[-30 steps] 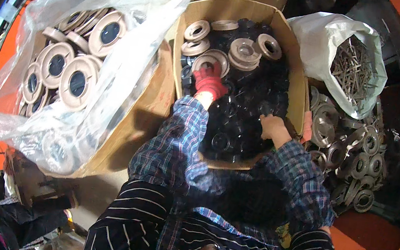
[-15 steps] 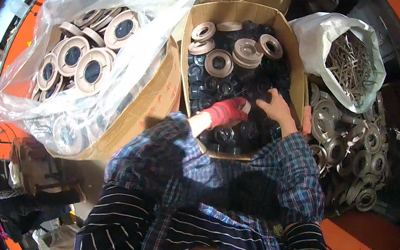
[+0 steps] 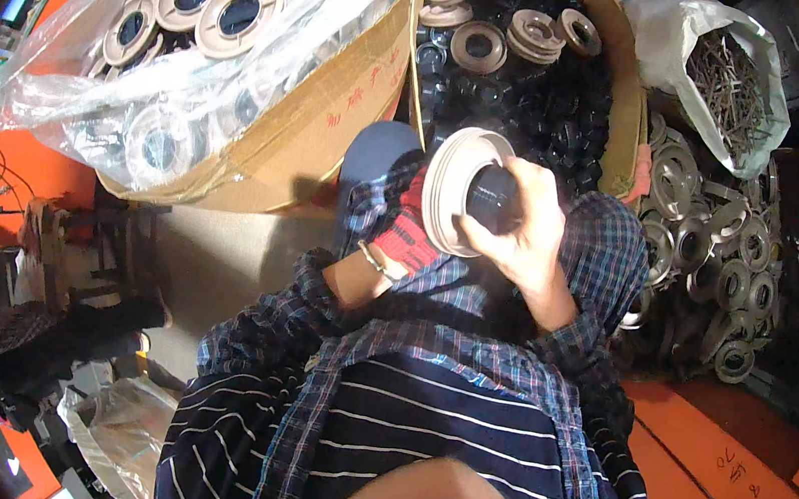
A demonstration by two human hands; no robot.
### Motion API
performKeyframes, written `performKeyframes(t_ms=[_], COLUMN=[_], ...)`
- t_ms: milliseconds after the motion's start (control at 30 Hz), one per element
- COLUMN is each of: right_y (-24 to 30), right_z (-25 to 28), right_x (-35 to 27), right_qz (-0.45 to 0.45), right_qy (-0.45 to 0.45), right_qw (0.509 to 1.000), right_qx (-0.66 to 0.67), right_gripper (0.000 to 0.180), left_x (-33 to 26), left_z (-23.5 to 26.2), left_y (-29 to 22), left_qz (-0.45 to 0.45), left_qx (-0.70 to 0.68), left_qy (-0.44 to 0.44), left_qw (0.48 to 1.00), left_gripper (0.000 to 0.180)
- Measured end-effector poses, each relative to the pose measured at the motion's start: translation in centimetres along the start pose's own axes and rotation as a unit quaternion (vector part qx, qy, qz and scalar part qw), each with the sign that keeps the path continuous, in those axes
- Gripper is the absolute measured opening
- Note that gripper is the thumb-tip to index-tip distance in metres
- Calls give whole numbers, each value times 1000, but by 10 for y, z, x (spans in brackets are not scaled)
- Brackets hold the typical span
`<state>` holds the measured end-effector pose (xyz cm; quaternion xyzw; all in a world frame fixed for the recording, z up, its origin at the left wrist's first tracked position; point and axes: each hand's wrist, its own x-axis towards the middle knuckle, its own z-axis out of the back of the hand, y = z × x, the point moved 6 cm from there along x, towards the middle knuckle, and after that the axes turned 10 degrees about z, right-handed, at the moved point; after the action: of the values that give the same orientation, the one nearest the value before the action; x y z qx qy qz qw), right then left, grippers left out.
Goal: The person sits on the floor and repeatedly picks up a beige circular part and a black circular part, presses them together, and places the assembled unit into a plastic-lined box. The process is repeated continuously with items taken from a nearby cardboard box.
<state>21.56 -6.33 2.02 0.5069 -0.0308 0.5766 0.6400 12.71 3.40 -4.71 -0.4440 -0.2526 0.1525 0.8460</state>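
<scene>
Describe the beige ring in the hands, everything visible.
The beige ring is a round, flanged disc, matte like plastic, with a raised rim and a wide centre hole. A black cap sits in that hole. The ring is tilted almost on edge, its face turned toward the right hand, held above the near edge of the box of black parts. The gloved left hand supports its back; the bare right hand's fingers wrap the cap and touch the rim. No damage is visible.

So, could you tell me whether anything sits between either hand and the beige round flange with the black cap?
Nothing visible does: the red-gloved left hand and bare right hand both grip the beige flange and black cap directly.
</scene>
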Motion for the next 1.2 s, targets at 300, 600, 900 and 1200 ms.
performKeyframes(t_ms=[300, 600, 900, 1200], right_y=[8, -9, -29, -38], right_z=[12, -6, -17, -66], right_x=[6, -5, -40, -95], right_qz=[70, -212, -232, -410], right_qy=[118, -108, 71, -117], right_qw=[986, 953, 958, 707], right_qx=[-94, 186, 153, 565], right_gripper=[67, 36, 72, 60], left_x=[-30, -28, -33, -43], left_z=[43, 39, 47, 42], left_y=[-44, -81, -23, -91], left_qz=[58, 113, 216, -110], left_qx=[112, -157, -310, 150], left_qy=[13, -89, 25, 34], left_qw=[992, 977, 925, 982], left_gripper=[50, 58, 51, 60])
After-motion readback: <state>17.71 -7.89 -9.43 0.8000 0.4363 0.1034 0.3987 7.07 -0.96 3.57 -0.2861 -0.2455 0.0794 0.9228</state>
